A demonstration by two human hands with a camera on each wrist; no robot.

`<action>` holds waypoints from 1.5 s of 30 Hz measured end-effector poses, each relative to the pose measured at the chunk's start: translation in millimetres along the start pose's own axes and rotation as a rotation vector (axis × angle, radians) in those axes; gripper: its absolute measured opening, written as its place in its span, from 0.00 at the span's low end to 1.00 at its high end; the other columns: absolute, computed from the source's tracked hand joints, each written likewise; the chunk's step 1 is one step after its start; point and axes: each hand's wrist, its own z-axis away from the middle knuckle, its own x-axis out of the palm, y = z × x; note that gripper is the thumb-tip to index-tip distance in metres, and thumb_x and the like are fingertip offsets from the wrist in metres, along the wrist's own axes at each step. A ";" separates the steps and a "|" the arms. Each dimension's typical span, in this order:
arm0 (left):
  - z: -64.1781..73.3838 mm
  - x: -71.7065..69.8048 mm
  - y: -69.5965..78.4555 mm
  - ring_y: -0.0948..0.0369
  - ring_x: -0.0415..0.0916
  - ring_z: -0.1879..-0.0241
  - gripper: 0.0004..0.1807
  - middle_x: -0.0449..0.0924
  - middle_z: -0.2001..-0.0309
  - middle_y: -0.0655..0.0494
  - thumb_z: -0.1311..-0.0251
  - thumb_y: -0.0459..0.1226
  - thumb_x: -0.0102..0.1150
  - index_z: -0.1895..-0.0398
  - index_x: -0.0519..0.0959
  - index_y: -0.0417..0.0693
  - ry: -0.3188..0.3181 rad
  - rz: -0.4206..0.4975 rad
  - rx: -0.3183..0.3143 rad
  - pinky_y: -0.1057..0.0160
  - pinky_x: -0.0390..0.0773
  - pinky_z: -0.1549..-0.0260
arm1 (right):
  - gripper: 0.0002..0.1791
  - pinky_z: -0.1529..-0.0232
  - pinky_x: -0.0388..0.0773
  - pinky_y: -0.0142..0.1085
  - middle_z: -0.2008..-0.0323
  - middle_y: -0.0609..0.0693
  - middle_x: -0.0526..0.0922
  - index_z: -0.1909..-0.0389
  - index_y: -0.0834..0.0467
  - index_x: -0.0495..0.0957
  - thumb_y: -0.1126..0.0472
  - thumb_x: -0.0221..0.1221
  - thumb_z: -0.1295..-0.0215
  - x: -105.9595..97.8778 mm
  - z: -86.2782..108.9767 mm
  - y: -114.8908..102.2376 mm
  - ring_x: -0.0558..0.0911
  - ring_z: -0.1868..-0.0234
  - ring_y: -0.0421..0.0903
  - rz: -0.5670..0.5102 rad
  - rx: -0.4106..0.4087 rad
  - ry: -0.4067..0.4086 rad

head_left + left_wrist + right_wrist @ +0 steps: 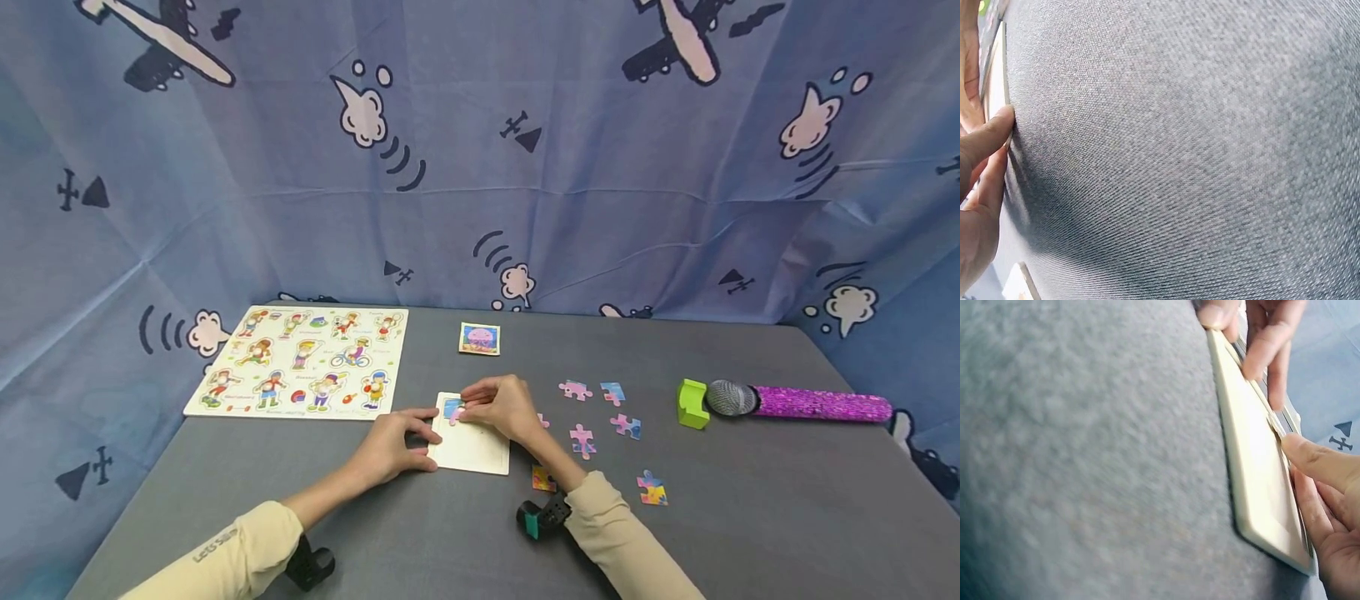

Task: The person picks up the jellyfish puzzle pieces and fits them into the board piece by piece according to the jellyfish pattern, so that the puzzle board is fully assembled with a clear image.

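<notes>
My left hand (392, 443) holds the board (472, 450) by its edge; between them, my right hand (506, 406) pinches a piece (454, 416) on it. A slackening left hand could let the board slide, skewing the piece.

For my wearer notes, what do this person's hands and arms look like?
Left hand and right hand are bare; left sleeve and right sleeve are cream, the left one dark-lettered. Beside them sit a left black device and a right black device with a teal patch.
</notes>
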 end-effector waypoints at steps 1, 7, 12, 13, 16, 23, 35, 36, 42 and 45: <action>-0.1 -0.1 -0.4 0.44 0.74 0.44 0.13 0.77 0.46 0.39 0.63 0.29 0.77 0.69 0.85 0.37 0.000 -0.003 0.000 0.61 0.80 0.59 | 0.14 0.72 0.80 0.30 0.71 0.57 0.87 0.68 0.66 0.85 0.69 0.74 0.58 1.4 0.1 -1.2 0.87 0.71 0.47 0.005 0.011 0.013; 0.0 -1.0 -0.2 0.45 0.74 0.44 0.14 0.78 0.46 0.40 0.63 0.29 0.77 0.69 0.86 0.38 0.006 -0.022 0.004 0.57 0.79 0.56 | 0.12 0.72 0.80 0.31 0.72 0.54 0.87 0.69 0.65 0.85 0.71 0.74 0.58 7.4 2.5 -7.1 0.86 0.73 0.44 0.052 0.039 0.075; 0.3 -1.7 0.7 0.45 0.74 0.44 0.14 0.78 0.46 0.40 0.63 0.30 0.77 0.69 0.86 0.38 0.003 -0.018 0.002 0.55 0.78 0.54 | 0.13 0.73 0.80 0.31 0.72 0.54 0.86 0.70 0.64 0.84 0.71 0.74 0.60 9.1 3.1 -8.7 0.86 0.74 0.44 0.081 0.035 0.081; 0.3 -1.8 0.6 0.45 0.74 0.44 0.14 0.78 0.46 0.40 0.63 0.30 0.77 0.69 0.86 0.39 0.003 -0.019 0.002 0.55 0.78 0.54 | 0.13 0.73 0.80 0.31 0.72 0.54 0.86 0.70 0.64 0.84 0.71 0.74 0.60 9.2 3.1 -9.1 0.86 0.74 0.44 0.086 0.034 0.080; 0.5 -1.9 0.4 0.45 0.74 0.44 0.14 0.78 0.46 0.40 0.63 0.30 0.77 0.69 0.86 0.39 0.005 -0.022 0.007 0.55 0.78 0.54 | 0.13 0.73 0.80 0.31 0.72 0.54 0.86 0.69 0.65 0.83 0.71 0.74 0.60 9.1 3.1 -10.4 0.86 0.73 0.44 0.100 0.023 0.079; 0.4 -0.7 -0.8 0.45 0.74 0.44 0.13 0.78 0.46 0.40 0.62 0.29 0.77 0.69 0.86 0.38 0.004 -0.015 -0.002 0.56 0.79 0.55 | 0.14 0.72 0.81 0.32 0.72 0.55 0.86 0.69 0.65 0.83 0.71 0.74 0.59 8.7 3.6 -13.0 0.86 0.72 0.44 0.075 0.028 0.066; -0.8 -1.0 4.2 0.45 0.74 0.44 0.13 0.78 0.46 0.40 0.63 0.30 0.77 0.70 0.85 0.38 -0.003 -0.028 -0.016 0.50 0.75 0.50 | 0.15 0.64 0.82 0.37 0.65 0.60 0.86 0.61 0.68 0.82 0.71 0.70 0.52 -9.1 6.7 -11.3 0.86 0.65 0.52 -0.115 0.139 0.033; -0.9 -1.1 4.6 0.44 0.74 0.44 0.13 0.78 0.46 0.39 0.63 0.30 0.77 0.70 0.85 0.38 -0.001 -0.033 -0.011 0.50 0.75 0.50 | 0.15 0.64 0.82 0.36 0.64 0.63 0.85 0.60 0.70 0.81 0.72 0.69 0.51 -13.2 8.7 -14.5 0.86 0.64 0.53 -0.134 0.136 0.026; -0.9 -1.1 7.3 0.44 0.75 0.45 0.12 0.78 0.47 0.38 0.64 0.28 0.77 0.72 0.85 0.37 0.005 -0.041 -0.008 0.50 0.75 0.50 | 0.19 0.61 0.81 0.34 0.59 0.65 0.83 0.54 0.71 0.79 0.72 0.68 0.48 -33.3 10.1 1.2 0.85 0.60 0.54 -0.200 0.156 0.002; -0.8 -1.0 9.7 0.43 0.74 0.44 0.12 0.78 0.46 0.37 0.64 0.27 0.76 0.72 0.85 0.36 0.005 -0.039 -0.012 0.49 0.74 0.49 | 0.20 0.60 0.81 0.34 0.59 0.64 0.84 0.53 0.70 0.79 0.71 0.68 0.49 -43.7 11.2 11.6 0.85 0.60 0.52 -0.205 0.158 0.010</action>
